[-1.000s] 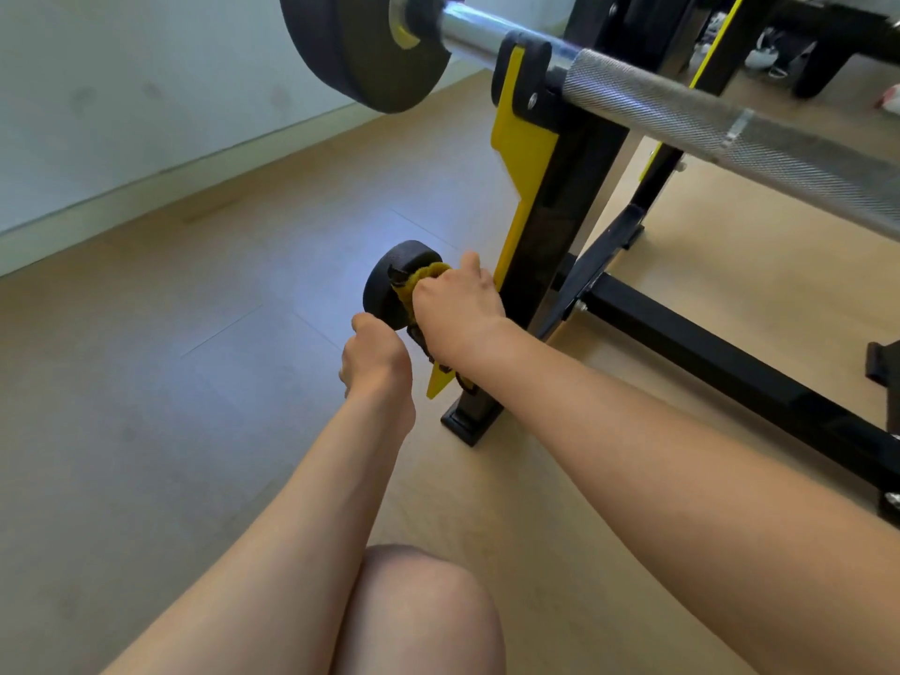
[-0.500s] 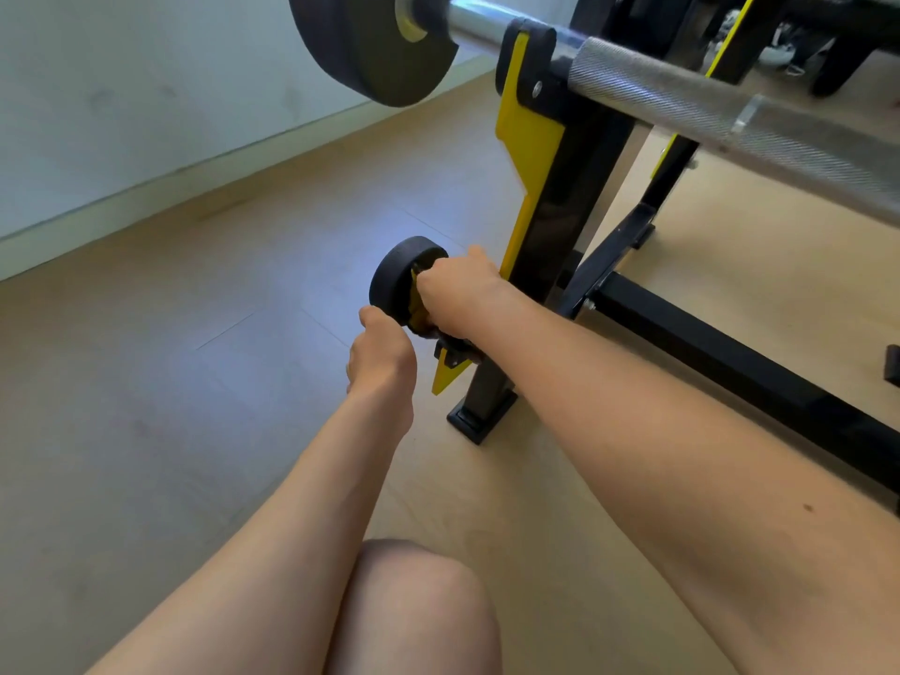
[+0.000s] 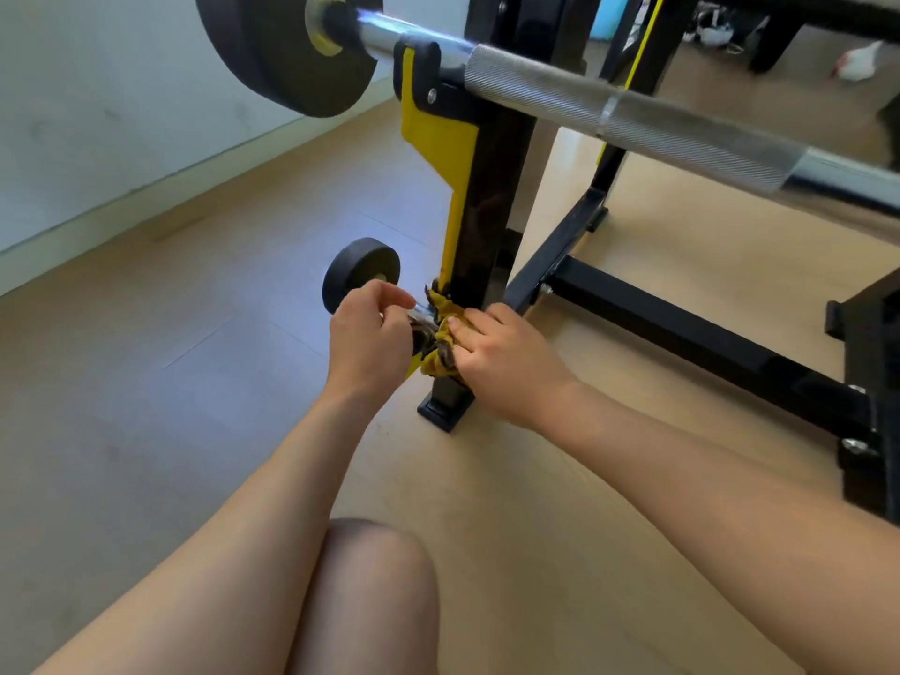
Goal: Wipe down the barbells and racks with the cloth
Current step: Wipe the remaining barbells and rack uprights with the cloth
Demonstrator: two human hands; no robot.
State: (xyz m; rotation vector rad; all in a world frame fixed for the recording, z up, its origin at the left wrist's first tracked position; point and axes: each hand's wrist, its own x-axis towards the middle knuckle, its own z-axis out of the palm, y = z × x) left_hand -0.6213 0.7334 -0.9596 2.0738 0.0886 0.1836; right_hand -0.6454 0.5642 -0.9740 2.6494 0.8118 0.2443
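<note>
A black and yellow rack upright (image 3: pixel 492 207) stands on the wooden floor. Low on it a chrome storage peg (image 3: pixel 420 318) sticks out to the left, ending in a small black weight plate (image 3: pixel 359 271). My right hand (image 3: pixel 506 362) presses a yellow cloth (image 3: pixel 444 328) against the peg's base beside the upright. My left hand (image 3: pixel 370 333) grips the peg just left of the cloth. Above, a knurled steel barbell (image 3: pixel 633 119) rests in the rack with a large black plate (image 3: pixel 287 51) on its left end.
The rack's black base bar (image 3: pixel 706 333) runs right along the floor to another post (image 3: pixel 871 411). A pale wall with a baseboard (image 3: pixel 146 187) lies left. My bare knee (image 3: pixel 375 577) is at the bottom. More rack frames and white items stand at the far right.
My right hand slid the cloth from the small plate end inward to the upright. My left hand rose and closed on the peg. The small plate is now uncovered.
</note>
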